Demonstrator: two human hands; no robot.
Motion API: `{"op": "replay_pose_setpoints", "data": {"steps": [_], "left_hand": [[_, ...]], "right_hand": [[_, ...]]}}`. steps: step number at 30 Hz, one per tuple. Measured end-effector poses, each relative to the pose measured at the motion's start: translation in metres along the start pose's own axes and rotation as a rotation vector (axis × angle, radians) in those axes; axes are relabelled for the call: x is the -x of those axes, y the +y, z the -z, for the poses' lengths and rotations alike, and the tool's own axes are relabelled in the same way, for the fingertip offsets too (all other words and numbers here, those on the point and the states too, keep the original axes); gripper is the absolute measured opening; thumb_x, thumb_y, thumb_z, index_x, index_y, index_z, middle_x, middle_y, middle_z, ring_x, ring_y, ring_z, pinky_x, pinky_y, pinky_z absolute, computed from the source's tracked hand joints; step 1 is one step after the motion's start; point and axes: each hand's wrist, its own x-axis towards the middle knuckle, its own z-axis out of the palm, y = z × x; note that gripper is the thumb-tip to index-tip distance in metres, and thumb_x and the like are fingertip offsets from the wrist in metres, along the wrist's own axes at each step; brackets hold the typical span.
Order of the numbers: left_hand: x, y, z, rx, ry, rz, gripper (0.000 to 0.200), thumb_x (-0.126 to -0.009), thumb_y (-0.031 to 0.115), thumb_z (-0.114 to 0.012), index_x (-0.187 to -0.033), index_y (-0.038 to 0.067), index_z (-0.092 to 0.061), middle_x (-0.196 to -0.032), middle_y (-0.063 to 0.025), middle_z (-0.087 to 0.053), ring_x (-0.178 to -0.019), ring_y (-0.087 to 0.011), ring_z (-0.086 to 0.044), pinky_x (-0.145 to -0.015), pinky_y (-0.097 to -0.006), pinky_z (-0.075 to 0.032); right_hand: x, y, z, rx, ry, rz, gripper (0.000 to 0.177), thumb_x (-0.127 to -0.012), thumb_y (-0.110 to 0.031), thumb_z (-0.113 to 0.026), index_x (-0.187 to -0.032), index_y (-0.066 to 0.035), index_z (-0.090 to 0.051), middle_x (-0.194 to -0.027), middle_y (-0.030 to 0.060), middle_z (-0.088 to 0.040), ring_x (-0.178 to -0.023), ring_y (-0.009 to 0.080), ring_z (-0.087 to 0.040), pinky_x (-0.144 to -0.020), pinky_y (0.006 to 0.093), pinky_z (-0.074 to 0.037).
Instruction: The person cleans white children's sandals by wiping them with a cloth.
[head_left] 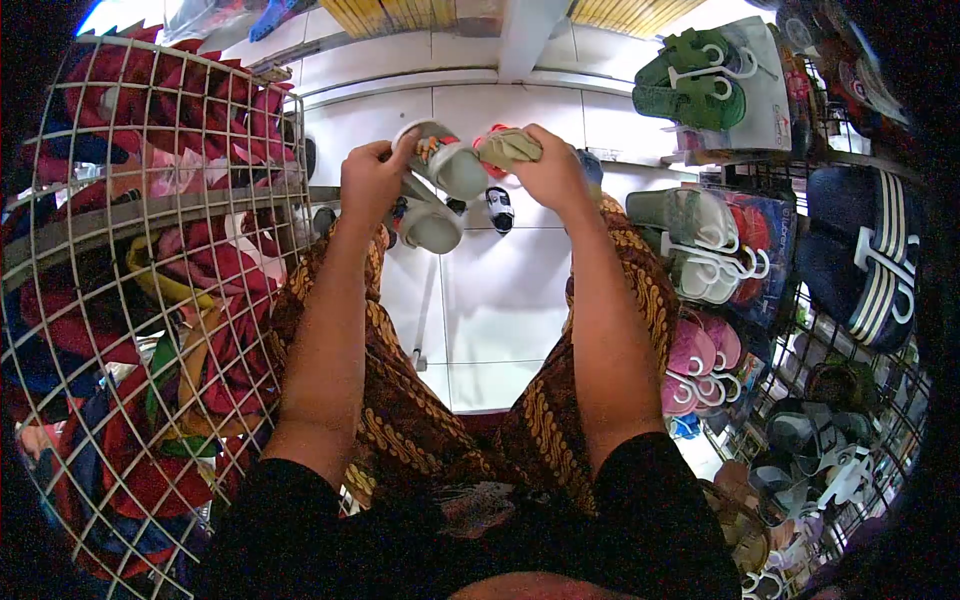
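My left hand (372,182) is closed on a pair of pale grey slide sandals (458,175) with an orange patterned part near the strap. The second sandal of the pair (432,230) hangs just below the first. Across from it, my right hand (556,172) grips a folded beige cloth (509,148), close to the upper sandal but with its contact hard to make out. Beyond the cloth, a red item (491,163) is partly covered by it. A small black-and-white sandal (500,209) lies on the white tiles under my hands.
On the left stands a wire basket (150,250) full of dark red and coloured pieces. Racks on the right hold green sandals (690,85), white sandals (708,235), pink sandals (700,360) and navy striped slides (865,260) on white hangers. White tiled floor (500,320) shows between my knees.
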Motion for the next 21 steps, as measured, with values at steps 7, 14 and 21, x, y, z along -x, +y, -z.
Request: {"op": "replay_pose_setpoints", "data": {"steps": [7,14,21], "left_hand": [[0.004,0.02,0.008,-0.23,0.047,0.014,0.064,-0.085,0.06,-0.058,-0.073,-0.001,-0.07,-0.058,-0.0154,-0.06,-0.056,-0.0249,-0.06,-0.06,-0.0381,-0.048],[0.02,0.036,0.004,-0.449,-0.063,-0.071,0.066,-0.084,0.063,-0.058,-0.071,-0.001,-0.068,-0.063,-0.0179,-0.061,-0.061,-0.034,-0.062,-0.062,-0.0422,-0.049],[0.03,0.036,-0.013,-0.604,-0.187,-0.293,0.061,-0.086,0.058,-0.058,-0.07,0.0,-0.066,-0.073,-0.0171,-0.062,-0.07,-0.0361,-0.062,-0.064,-0.0449,-0.049]], "right_hand": [[-0.001,-0.006,0.001,-0.069,0.134,0.017,0.038,-0.073,-0.03,-0.077,-0.099,-0.006,-0.064,-0.091,0.0171,-0.069,-0.086,0.0334,-0.067,-0.076,0.0394,-0.053],[0.005,-0.013,0.005,0.031,0.061,0.041,0.035,-0.071,-0.03,-0.078,-0.094,-0.007,-0.066,-0.089,0.0168,-0.068,-0.084,0.0343,-0.066,-0.076,0.0412,-0.052],[0.011,-0.017,-0.004,0.104,-0.097,0.193,0.034,-0.07,-0.028,-0.077,-0.099,-0.012,-0.069,-0.089,0.0138,-0.069,-0.086,0.0326,-0.066,-0.076,0.04,-0.051]]}}
